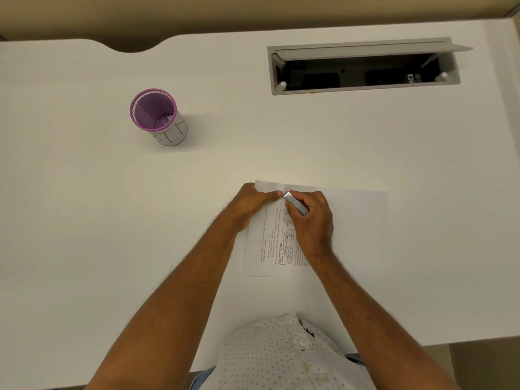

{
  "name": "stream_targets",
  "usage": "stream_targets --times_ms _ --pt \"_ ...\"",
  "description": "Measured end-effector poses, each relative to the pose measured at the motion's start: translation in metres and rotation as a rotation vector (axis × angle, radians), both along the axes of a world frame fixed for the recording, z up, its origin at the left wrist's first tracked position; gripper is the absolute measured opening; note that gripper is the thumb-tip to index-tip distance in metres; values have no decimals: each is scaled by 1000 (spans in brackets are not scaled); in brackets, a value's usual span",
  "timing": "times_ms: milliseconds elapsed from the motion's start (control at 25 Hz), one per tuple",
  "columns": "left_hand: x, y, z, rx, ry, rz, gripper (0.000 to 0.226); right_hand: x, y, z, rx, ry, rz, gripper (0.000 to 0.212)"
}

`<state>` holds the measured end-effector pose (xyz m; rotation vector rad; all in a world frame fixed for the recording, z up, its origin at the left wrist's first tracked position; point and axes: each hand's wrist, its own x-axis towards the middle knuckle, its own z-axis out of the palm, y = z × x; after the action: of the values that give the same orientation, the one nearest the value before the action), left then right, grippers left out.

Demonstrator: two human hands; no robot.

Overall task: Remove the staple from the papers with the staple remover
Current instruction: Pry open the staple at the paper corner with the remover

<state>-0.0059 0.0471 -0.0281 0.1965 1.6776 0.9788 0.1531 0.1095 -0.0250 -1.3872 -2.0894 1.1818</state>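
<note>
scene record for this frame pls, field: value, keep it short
surface: white desk
papers: printed sheets flat, near front edge
left hand: pinning the papers' top left corner
right hand: gripping metal staple remover, tip at that corner
staple: not visible, too small or hidden
pen cup: purple mesh cup, upright, far left, apart from papers
cable hatch: open, far right

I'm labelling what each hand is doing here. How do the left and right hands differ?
The left hand lies on the papers at their far left corner, holding no tool; the right hand grips the metal staple remover. The left covers the paper's edge, the right sits further in. Both meet near the far edge.
</note>
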Motion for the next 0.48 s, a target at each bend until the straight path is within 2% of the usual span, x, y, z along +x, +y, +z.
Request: stream_targets --times_ms 200,480 --pt "0 1 4 -27 -7 -25 46 0 2 0 -49 19 -26 22" --pt "0 2 7 -29 -60 31 40 0 5 3 -144 27 -61 25"
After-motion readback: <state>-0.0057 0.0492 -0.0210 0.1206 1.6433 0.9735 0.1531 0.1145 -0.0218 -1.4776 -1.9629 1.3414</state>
